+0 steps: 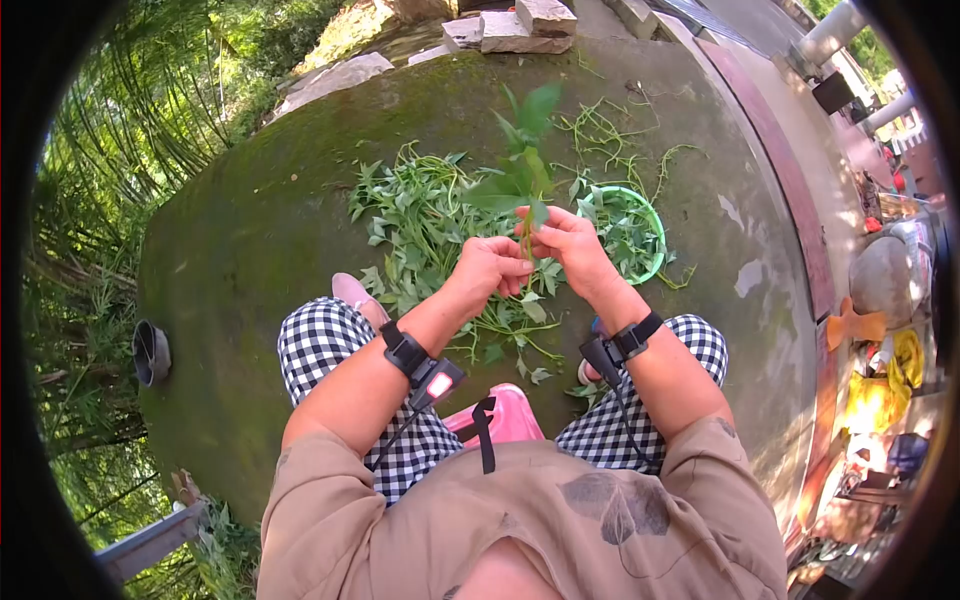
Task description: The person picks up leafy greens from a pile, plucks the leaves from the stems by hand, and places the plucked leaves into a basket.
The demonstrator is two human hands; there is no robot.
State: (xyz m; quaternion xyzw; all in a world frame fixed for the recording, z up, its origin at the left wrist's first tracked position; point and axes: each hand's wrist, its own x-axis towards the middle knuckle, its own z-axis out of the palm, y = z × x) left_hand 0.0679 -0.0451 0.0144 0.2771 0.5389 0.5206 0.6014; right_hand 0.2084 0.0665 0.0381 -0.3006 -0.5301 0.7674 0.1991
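Note:
A leafy green stem (528,180) stands upright between my hands, its leaves fanned out above my fingers. My left hand (488,268) pinches the lower part of the stem. Just to the right and slightly higher, my right hand (568,248) holds the same stem between thumb and fingers. Beneath and to the left of them lies a large pile of leafy stems (420,215) on the ground. A green-rimmed basket (660,235) with leaves inside is right of my right hand. Thin bare stems (605,135) lie scattered beyond the basket.
Stone blocks (515,38) line the far edge of the mossy ground (230,230). A dark pot (151,352) sits at the left. A yellow bag (885,385) and other items are at the right. Something pink (510,412) is between my knees.

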